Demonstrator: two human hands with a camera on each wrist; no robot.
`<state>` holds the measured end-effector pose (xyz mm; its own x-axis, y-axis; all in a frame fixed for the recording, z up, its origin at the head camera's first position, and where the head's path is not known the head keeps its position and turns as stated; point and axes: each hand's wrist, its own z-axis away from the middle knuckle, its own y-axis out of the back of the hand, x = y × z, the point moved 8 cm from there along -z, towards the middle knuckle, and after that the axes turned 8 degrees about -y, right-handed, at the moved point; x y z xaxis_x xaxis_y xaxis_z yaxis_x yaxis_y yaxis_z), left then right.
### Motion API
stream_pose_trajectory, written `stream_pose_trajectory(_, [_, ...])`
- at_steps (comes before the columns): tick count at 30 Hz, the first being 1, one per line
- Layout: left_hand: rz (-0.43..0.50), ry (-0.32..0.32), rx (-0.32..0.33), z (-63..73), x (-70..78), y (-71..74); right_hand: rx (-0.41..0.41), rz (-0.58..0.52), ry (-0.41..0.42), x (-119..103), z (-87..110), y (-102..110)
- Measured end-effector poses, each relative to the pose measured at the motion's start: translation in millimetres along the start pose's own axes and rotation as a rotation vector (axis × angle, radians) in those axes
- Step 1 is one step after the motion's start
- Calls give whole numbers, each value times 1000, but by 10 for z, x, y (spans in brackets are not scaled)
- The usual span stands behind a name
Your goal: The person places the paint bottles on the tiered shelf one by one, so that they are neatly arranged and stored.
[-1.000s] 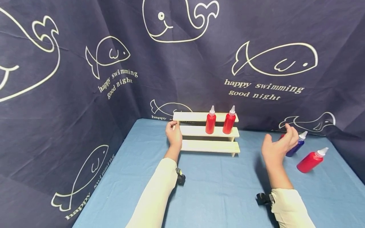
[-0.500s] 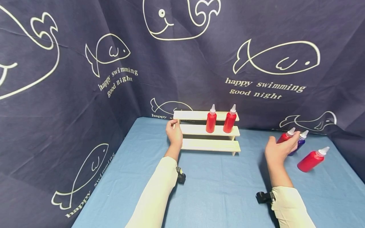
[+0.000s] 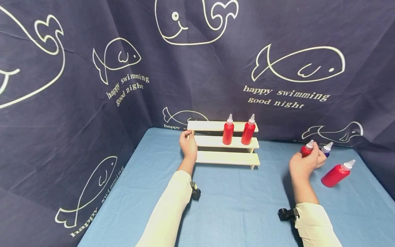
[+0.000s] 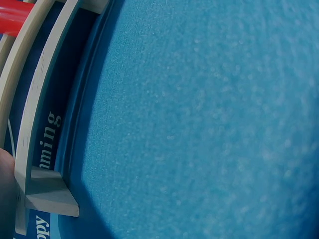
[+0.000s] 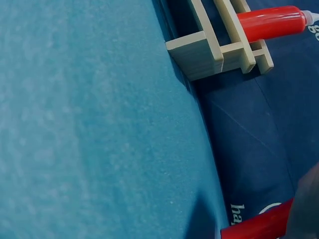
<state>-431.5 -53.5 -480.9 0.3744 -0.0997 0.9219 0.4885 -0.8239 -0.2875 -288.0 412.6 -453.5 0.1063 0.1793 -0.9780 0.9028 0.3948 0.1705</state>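
So on the far left the left hand (image 3: 189, 146) is gripping the end of the three-tier wooden shelf (image 3: 226, 158), fingers bent around it, though the tips are hiding behind the wood and the left wrist cam is only catching a sliver of skin at its edge. Two red squeeze bottles (image 3: 228, 133) are standing on the right half of the middle tier, side by side but not touching. Well over to the right, the right hand (image 3: 305, 166) is closing thumb and fingers around another red bottle (image 3: 306, 151); its lower body is disappearing behind the hand, and the right wrist cam is cutting both off at the corner. Just beside that, a blue bottle (image 3: 326, 152) is mostly hiding behind the fingers, with its white nozzle poking out. Furthest right, one more red bottle (image 3: 335, 176) is sitting on the blue cloth (image 3: 228, 212), fully visible.
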Motion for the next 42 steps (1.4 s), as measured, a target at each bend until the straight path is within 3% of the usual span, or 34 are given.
stream_pose_trajectory(5, [-18, -2, 4, 1, -5, 14, -22, 3, -76, 86, -23, -39])
stream_pose_trajectory(16, [-13, 2, -3, -5, 9, 12, -112, 65, -85, 163, -21, -132])
stream_pose_trajectory(32, [14, 9, -5, -4, 30, -2, -199, -12, -73, -28, 29, -175])
stream_pose_trajectory(42, [7, 2, -1, -19, 4, 4, -281, -105, -183, -1, 9, -227])
